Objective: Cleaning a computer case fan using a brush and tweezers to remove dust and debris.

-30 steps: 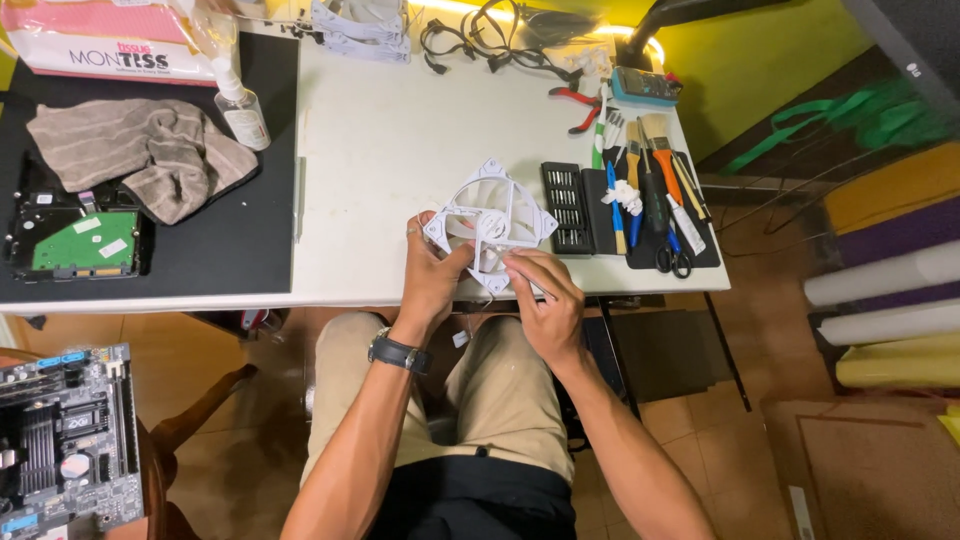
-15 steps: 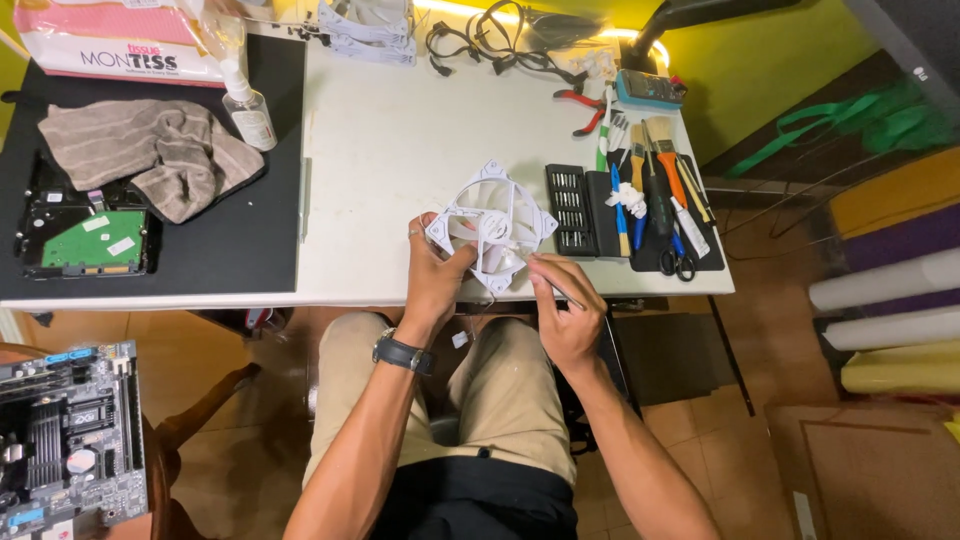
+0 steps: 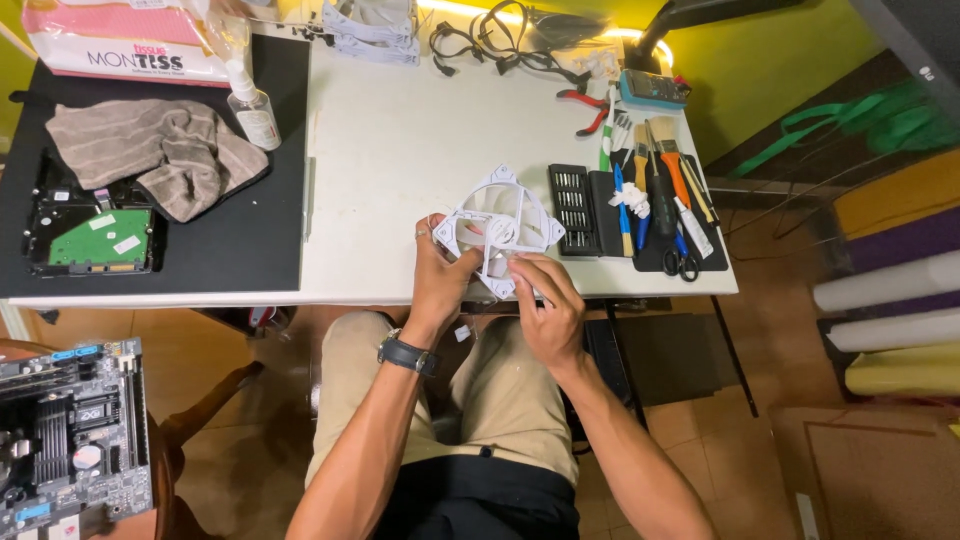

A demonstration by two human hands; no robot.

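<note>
A white square computer fan point(image 3: 500, 225) with a round frame lies tilted at the near edge of the white table point(image 3: 400, 150). My left hand point(image 3: 440, 275), with a dark watch on its wrist, grips the fan's left corner. My right hand point(image 3: 545, 305) is closed at the fan's lower corner, its fingers pinched together; a thin tool may be in them, but I cannot tell. Both hands are over my lap, just at the table's front edge.
A black tray point(image 3: 640, 215) of brushes, screwdrivers and scissors, with a bit set point(image 3: 573, 208), sits right of the fan. A black mat point(image 3: 200, 230) on the left carries a hard drive point(image 3: 95, 235), a grey cloth point(image 3: 150, 150) and a spray bottle point(image 3: 255, 105). Cables, pliers, more fans lie behind; a motherboard point(image 3: 65, 430) at lower left.
My right hand has shifted slightly along the fan's lower corner, and the fan has turned a little in my left hand. The view has moved marginally.
</note>
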